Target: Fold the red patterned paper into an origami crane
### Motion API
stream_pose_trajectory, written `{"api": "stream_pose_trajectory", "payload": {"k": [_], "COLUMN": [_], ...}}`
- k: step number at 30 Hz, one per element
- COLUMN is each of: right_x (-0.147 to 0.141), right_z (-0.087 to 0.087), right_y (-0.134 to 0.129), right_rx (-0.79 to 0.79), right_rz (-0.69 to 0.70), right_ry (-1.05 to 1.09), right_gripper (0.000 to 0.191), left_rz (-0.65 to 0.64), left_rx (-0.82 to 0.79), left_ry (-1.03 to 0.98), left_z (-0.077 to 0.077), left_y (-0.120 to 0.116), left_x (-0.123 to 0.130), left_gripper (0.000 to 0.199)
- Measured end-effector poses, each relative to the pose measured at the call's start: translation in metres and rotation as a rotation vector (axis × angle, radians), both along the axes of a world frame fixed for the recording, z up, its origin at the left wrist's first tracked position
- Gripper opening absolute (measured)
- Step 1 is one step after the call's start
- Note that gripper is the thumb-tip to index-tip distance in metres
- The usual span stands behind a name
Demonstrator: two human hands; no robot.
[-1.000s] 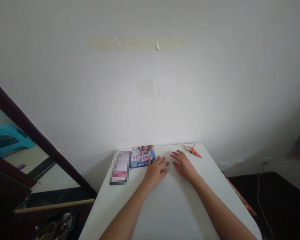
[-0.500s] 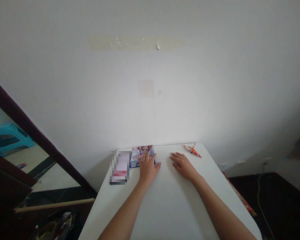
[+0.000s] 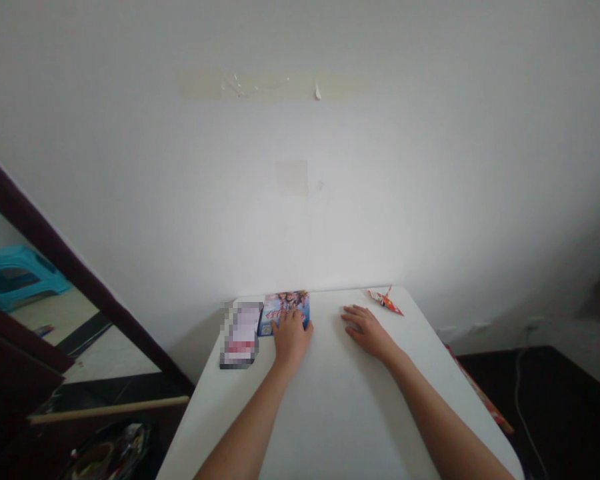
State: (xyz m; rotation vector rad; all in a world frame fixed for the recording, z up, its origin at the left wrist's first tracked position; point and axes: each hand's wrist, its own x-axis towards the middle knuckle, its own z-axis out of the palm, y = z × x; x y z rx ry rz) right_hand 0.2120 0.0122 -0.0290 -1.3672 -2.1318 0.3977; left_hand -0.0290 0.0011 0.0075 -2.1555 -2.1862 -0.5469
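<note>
On the white table (image 3: 325,400), my left hand (image 3: 291,337) lies palm down over the lower right part of a flat, blue, colourfully printed packet (image 3: 275,310). Its fingers are somewhat bent and apart, with the thumb by the packet's right edge; the fingertips' undersides are hidden. My right hand (image 3: 367,330) rests flat on the tabletop, fingers stretched out and holding nothing. Just beyond it, near the back right corner, lies a red and white patterned folded paper crane (image 3: 386,301).
Left of the packet is a phone (image 3: 241,333) with a blurred-out screen. A white wall (image 3: 300,233) stands against the table's back edge. Down to the left are a blue plastic stool (image 3: 23,273), a wooden stick (image 3: 110,409) and a filled dark bin (image 3: 105,453).
My left hand has drawn back slightly toward me, its fingers more bent, uncovering more of the packet. The packet has turned or shifted a little. My right hand stays nearly still.
</note>
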Motion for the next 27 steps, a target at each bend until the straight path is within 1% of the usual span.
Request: {"api": "stream_pose_trajectory", "payload": {"k": [4, 10, 12, 16, 19, 23, 27], "right_x": [0.0, 0.0, -0.001, 0.0, 0.0, 0.001, 0.001], "right_z": [-0.001, 0.001, 0.001, 0.001, 0.0, 0.0, 0.001], "right_y": [0.001, 0.001, 0.0, 0.0, 0.001, 0.001, 0.0], "right_rx": [0.017, 0.028, 0.026, 0.027, 0.033, 0.034, 0.023], "right_rz": [0.007, 0.01, 0.009, 0.011, 0.012, 0.01, 0.009], "right_ry": [-0.006, 0.003, 0.002, 0.01, 0.021, 0.016, 0.004], "right_gripper": [0.038, 0.038, 0.037, 0.037, 0.037, 0.038, 0.038], "left_rz": [0.015, 0.02, 0.024, 0.015, -0.003, -0.001, 0.008], "left_rx": [0.017, 0.09, 0.089, 0.056, 0.05, 0.078, 0.114], "left_ry": [-0.014, 0.001, -0.001, -0.037, -0.045, -0.036, -0.046], "left_z": [0.001, -0.006, -0.008, -0.009, -0.005, -0.001, -0.001], "left_y": [0.001, 0.004, 0.005, 0.008, 0.008, 0.007, 0.006], "left_x": [-0.001, -0.005, -0.006, -0.009, -0.011, -0.012, -0.012], "left_gripper": [0.031, 0.046, 0.047, 0.044, 0.036, 0.028, 0.028]}}
